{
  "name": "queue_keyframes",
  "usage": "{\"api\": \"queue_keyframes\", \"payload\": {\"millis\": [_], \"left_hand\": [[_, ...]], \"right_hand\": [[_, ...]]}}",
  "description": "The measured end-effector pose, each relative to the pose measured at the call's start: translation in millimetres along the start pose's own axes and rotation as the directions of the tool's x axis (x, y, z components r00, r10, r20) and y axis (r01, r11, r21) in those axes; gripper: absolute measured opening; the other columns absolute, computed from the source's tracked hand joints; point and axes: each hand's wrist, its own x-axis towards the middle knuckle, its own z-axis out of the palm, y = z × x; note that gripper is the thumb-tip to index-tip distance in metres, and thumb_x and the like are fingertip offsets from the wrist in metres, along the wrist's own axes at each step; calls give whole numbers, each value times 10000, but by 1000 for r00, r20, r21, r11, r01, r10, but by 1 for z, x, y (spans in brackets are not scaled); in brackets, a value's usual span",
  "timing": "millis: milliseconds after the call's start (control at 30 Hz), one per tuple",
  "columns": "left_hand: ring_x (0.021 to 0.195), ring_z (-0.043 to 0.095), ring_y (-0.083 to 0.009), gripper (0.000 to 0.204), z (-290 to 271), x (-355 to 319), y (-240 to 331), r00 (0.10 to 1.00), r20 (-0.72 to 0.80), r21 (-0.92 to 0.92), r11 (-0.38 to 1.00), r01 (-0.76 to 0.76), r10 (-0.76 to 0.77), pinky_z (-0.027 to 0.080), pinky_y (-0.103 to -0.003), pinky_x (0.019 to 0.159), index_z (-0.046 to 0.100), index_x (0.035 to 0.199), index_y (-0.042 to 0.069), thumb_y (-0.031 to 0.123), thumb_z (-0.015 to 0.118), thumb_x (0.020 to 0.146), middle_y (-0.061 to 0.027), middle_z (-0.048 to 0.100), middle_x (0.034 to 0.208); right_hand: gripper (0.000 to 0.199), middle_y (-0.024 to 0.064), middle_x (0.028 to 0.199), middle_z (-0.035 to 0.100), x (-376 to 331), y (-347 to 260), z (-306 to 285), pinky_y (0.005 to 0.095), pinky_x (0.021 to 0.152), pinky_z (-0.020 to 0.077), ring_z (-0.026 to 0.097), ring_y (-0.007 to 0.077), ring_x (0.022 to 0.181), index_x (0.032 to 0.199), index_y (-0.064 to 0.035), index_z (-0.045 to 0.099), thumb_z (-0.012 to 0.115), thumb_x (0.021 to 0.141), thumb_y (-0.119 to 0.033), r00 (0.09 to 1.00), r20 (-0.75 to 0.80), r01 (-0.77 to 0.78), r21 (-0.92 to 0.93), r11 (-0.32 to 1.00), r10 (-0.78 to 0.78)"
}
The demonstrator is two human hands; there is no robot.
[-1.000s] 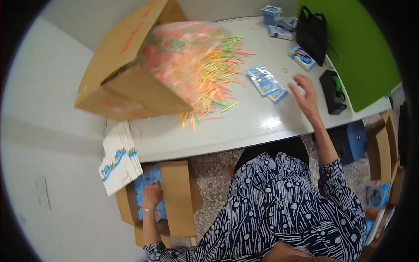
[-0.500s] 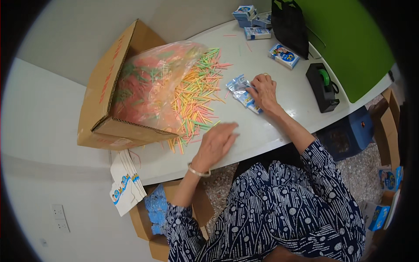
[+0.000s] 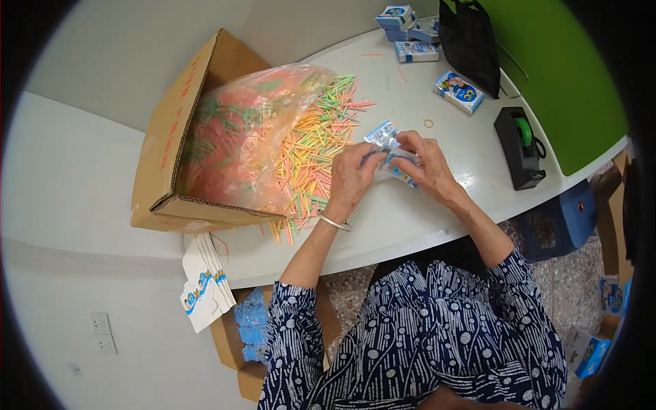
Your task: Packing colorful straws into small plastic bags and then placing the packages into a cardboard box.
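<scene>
Both hands meet over small clear plastic packets with blue-and-white print (image 3: 383,132) on the white table. My left hand (image 3: 351,176), with a bangle at the wrist, is closed on the packets' left side, thumb pointing inward. On the other side my right hand (image 3: 432,172) grips them with curled fingers and thumb. How many packets lie there is hard to tell, as the fingers cover their middle. Just left of my left hand spreads a heap of thin pink, yellow and green sticks (image 3: 307,160). A thin tan ring, like a rubber band (image 3: 428,124), lies beyond my right hand.
A cardboard box (image 3: 156,154) lies open toward the heap, with a clear bag (image 3: 239,137) of sticks inside. Small printed boxes (image 3: 458,92), a black bag (image 3: 471,51) and a black tape dispenser (image 3: 511,147) stand right. Flat cartons (image 3: 208,290) overhang the table's left edge.
My left hand has moved up and right from the table's front onto the packets. My right hand has shifted its grip, and the ring by its fingers now lies apart on the table.
</scene>
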Motion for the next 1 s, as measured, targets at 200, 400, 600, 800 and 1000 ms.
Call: {"api": "queue_keyframes", "payload": {"millis": [200, 400, 600, 800, 1000], "left_hand": [[653, 588, -168, 122, -8, -21, -6, 999, 31, 80, 996, 30, -33, 452, -276, 620, 667, 887, -1, 80, 659, 796, -104, 638, 744], [634, 579, -187, 118, -23, -27, -13, 995, 97, 229, 973, 0, -23, 444, -285, 596, 673, 888, 19, 87, 650, 793, -101, 630, 735], [837, 568, -259, 175, -55, 9, -43, 971, 102, 336, 911, -239, 217, 426, -372, 738, 660, 894, 10, 166, 602, 839, -117, 623, 810], [1018, 462, -327, 260, -74, 43, -107, 974, 224, 865, 470, -178, -43, 361, -464, 827, 643, 882, 15, 242, 622, 758, -142, 542, 1053], [1000, 438, -334, 247, -57, 63, -133, 981, 191, 888, 421, -185, 28, 334, -501, 817, 617, 839, 6, 198, 596, 686, -162, 493, 1018]], "right_hand": [[200, 113, 700, 600, 3, -4, -1, 281, 596, 434, 537, 158, 627, 841, 45, 611, 638, 800, -148, 953, 277, -170, 157, 973, 122], [206, 76, 618, 531, -1, -2, 13, 294, 538, 370, 465, 137, 582, 796, 42, 599, 616, 829, -160, 913, 386, -218, 186, 958, 133], [255, 46, 584, 465, -5, 2, 16, 290, 517, 330, 402, 109, 560, 739, 32, 550, 584, 867, -186, 950, 297, -168, 215, 962, 99], [265, -4, 597, 428, -9, -3, 14, 264, 511, 302, 372, 75, 572, 718, 2, 538, 557, 892, -197, 933, 291, -282, 233, 931, 210], [282, 42, 560, 442, -10, 9, 16, 295, 494, 311, 378, 105, 534, 719, 21, 534, 563, 889, -203, 939, 268, -294, 293, 910, 217]]}}
